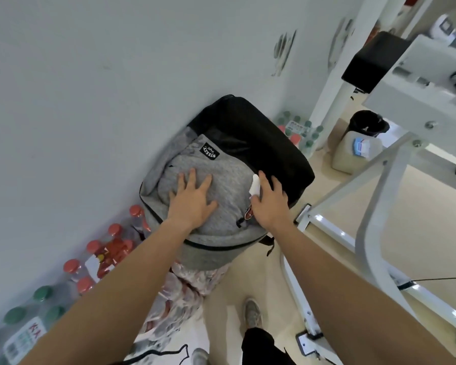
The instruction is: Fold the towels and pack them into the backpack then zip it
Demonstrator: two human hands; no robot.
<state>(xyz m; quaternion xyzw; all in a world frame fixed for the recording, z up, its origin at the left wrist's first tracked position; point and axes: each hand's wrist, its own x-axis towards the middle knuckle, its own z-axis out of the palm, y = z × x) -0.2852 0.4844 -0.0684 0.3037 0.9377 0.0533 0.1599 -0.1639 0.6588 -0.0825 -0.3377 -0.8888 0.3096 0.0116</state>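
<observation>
A grey and black backpack (229, 185) stands against the white wall on top of wrapped bottle packs. My left hand (192, 201) lies flat on its grey front panel, fingers spread and pressing the bulging fabric. My right hand (270, 204) rests at the seam between the grey and black parts, fingers extended. A small white piece (254, 184) sticks up beside its index finger, and a red zipper pull (248, 214) hangs just below the hand. The dark zipper line (221, 247) along the near edge looks shut. No towels are in view.
Packs of red-capped bottles (108, 248) and green-capped bottles (24, 320) line the wall at left. A white metal frame (374, 206) stands close on the right. Behind it are a plastic jug (353, 151) and a black bin (367, 123). My shoe (253, 312) is on the beige floor.
</observation>
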